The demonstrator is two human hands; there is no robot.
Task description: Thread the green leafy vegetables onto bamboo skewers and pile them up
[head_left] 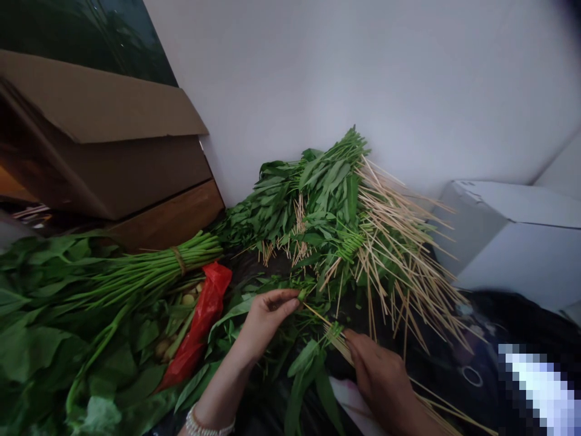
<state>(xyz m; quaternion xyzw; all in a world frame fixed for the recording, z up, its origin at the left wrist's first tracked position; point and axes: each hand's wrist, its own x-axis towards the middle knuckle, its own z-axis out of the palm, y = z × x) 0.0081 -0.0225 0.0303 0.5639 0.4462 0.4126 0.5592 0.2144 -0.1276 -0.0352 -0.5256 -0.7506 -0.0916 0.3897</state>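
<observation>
**Stem piece and stick between two hands: pricking and snagging are our main concerns**

We see the left hand (265,318) pinching a small green stem piece (302,295) between thumb and fingertips, at the far end of a thin stick (318,313). The stick runs back to the right hand (379,369), which is clamped round it and others; we cannot count them. Long leaves (305,357) hang from the green cluster (334,330) just beside the right fingertips.

Hazards, in our judgement:
- The stick's end lies very near the left fingertips. Should the stem split or slip, the end could prick them.
- A push out of line could bend or snap so thin a stick.
- The hanging leaves could tear or tug the cluster loose if they catch.
- Beyond, the heaped greens (333,169) bristle with fanned sticks (399,242). A wide sweep of the right hand could snag them and shift the heap.
</observation>
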